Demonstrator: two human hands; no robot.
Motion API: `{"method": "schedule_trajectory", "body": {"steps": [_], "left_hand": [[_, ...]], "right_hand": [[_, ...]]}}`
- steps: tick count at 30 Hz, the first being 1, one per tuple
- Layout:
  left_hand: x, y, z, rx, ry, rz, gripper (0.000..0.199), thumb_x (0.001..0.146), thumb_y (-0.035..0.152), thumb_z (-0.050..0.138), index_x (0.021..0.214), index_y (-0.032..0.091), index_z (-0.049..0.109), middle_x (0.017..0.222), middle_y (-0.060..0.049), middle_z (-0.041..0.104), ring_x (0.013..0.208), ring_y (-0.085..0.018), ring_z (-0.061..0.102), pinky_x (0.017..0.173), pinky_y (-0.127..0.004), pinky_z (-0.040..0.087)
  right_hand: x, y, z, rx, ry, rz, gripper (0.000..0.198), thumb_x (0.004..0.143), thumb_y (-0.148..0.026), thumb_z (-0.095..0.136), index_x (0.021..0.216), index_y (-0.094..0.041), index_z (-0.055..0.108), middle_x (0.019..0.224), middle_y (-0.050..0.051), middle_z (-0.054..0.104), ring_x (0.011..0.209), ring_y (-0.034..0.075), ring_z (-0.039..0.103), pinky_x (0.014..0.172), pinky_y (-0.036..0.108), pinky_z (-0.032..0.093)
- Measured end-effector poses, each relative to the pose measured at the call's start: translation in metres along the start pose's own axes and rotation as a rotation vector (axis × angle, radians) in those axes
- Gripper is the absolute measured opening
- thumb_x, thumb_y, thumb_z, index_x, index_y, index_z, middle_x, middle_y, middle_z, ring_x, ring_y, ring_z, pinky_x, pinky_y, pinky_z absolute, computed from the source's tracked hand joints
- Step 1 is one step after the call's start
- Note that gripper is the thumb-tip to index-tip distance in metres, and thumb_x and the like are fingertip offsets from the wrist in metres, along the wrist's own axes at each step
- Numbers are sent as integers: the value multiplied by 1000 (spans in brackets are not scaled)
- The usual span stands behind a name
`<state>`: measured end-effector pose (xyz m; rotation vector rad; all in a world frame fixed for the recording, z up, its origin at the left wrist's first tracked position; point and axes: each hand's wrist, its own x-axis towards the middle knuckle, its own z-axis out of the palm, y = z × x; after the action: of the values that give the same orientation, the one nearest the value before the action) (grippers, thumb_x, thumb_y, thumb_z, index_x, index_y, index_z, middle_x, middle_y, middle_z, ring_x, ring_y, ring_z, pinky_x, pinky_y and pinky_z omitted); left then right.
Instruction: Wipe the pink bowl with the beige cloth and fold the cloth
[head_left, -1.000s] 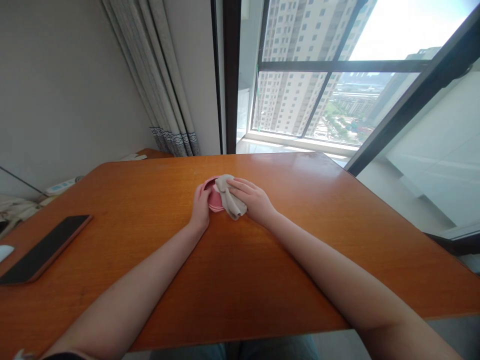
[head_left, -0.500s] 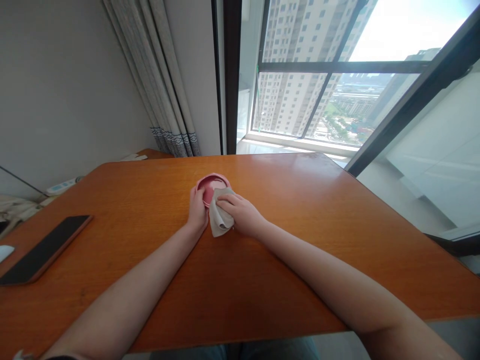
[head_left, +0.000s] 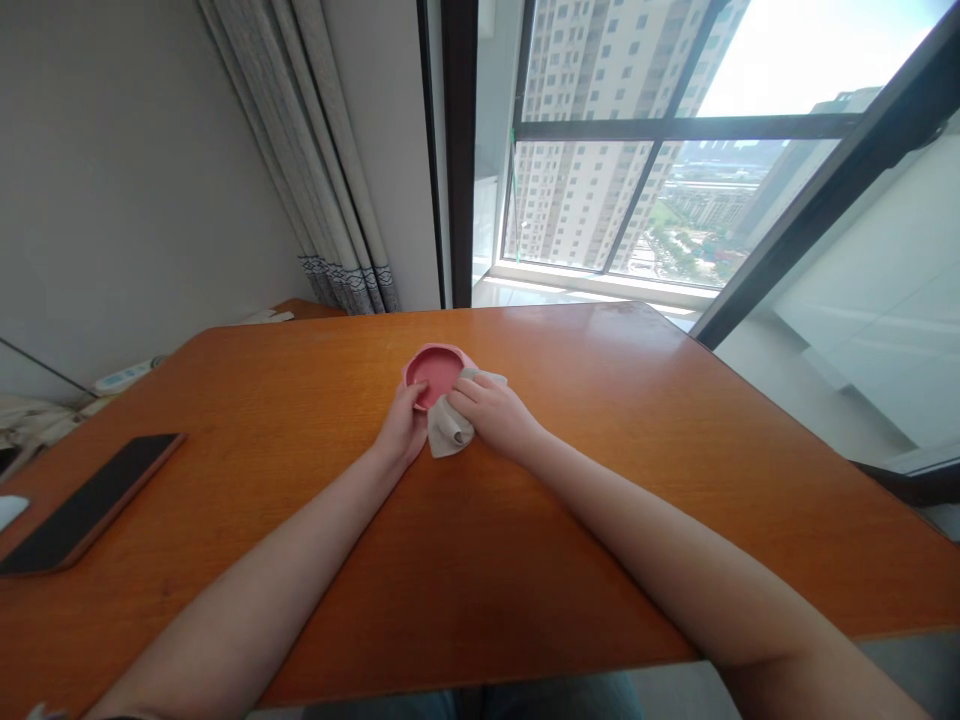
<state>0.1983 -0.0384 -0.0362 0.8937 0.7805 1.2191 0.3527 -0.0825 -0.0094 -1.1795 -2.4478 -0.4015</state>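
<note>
A pink bowl (head_left: 436, 368), tilted so its inside faces me, is held above the middle of the table. My left hand (head_left: 403, 425) grips its lower left side, thumb over the rim and the other fingers mostly hidden underneath. Closed around a light grey cloth (head_left: 448, 428), my right hand (head_left: 495, 412) presses at the bowl's right rim. Part of the cloth hangs down below the fingers, and another bit shows above them along the rim.
The brown wooden table (head_left: 600, 560) spreads beneath both arms. At the left lies a long black pad (head_left: 90, 503), with a white object (head_left: 11, 510) beside it, cut by the frame. A grey curtain (head_left: 330, 180) and a large window (head_left: 645, 200) stand behind the table.
My right hand and the cloth have moved from over the bowl's inside to its right rim. The bowl and my left hand have shifted slightly right, and more of the bowl's inside shows.
</note>
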Motion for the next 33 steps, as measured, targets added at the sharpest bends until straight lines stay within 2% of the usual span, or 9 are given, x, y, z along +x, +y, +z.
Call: {"method": "schedule_trajectory", "body": {"steps": [4, 7, 10, 14, 17, 20, 24, 29, 33], "left_hand": [[-2, 7, 5, -72, -132, -92, 29, 74, 32, 60, 98, 16, 58, 90, -5, 67, 77, -16, 62, 70, -31, 51], [1, 8, 3, -53, -79, -63, 27, 74, 29, 59, 97, 16, 58, 89, -4, 67, 76, -15, 62, 69, -28, 50], [4, 6, 1, -32, 6, -40, 24, 74, 32, 57, 91, 15, 59, 84, -4, 67, 75, -15, 62, 71, -29, 50], [1, 8, 4, -122, -36, -215, 25, 75, 39, 53, 81, 15, 60, 75, -6, 66, 74, -19, 64, 73, -34, 52], [-4, 11, 8, -188, -47, -256, 21, 76, 36, 55, 78, 16, 61, 69, -5, 66, 75, -21, 65, 74, -35, 53], [-8, 12, 10, -151, -125, -260, 20, 76, 35, 56, 79, 16, 62, 71, -7, 67, 78, -23, 65, 76, -38, 52], [-7, 10, 10, -133, -183, -207, 25, 76, 35, 58, 88, 14, 62, 81, -8, 69, 80, -22, 65, 75, -37, 52], [-2, 7, 7, -188, -20, -137, 21, 75, 23, 60, 93, 14, 60, 83, -3, 69, 68, -13, 63, 64, -24, 51], [-1, 6, 6, -276, 28, -170, 15, 77, 24, 55, 84, 12, 61, 76, -5, 69, 68, -14, 64, 65, -25, 51]], "right_hand": [[-5, 23, -12, -31, -20, -105, 20, 94, -18, 40, 87, -16, 59, 90, 7, 57, 84, 18, 44, 76, 30, 35], [-6, 22, -14, -51, -29, -136, 21, 94, -17, 38, 95, -17, 59, 94, 7, 58, 86, 18, 45, 75, 30, 34], [-4, 3, -9, -46, -22, -80, 22, 94, -15, 38, 103, -16, 58, 102, 8, 57, 86, 18, 47, 74, 31, 35], [2, -26, 0, -11, -13, 39, 25, 91, -13, 40, 111, -13, 55, 104, 10, 57, 80, 18, 48, 71, 31, 36], [4, -32, 1, -17, -4, 127, 23, 90, -13, 40, 108, -14, 56, 101, 10, 58, 77, 19, 47, 69, 31, 35], [3, -22, -2, -51, -8, 169, 17, 89, -13, 43, 97, -15, 58, 94, 8, 58, 74, 18, 45, 66, 31, 33], [1, 3, -10, -38, -44, 81, 13, 90, -13, 45, 87, -16, 57, 89, 6, 58, 76, 18, 46, 68, 30, 33], [2, 11, -19, -50, -130, -60, 12, 91, -14, 44, 92, -16, 57, 95, 7, 58, 81, 18, 47, 70, 30, 36], [6, -18, -15, -80, -158, 85, 14, 88, -11, 44, 96, -15, 55, 97, 8, 57, 78, 19, 49, 68, 31, 37]]}}
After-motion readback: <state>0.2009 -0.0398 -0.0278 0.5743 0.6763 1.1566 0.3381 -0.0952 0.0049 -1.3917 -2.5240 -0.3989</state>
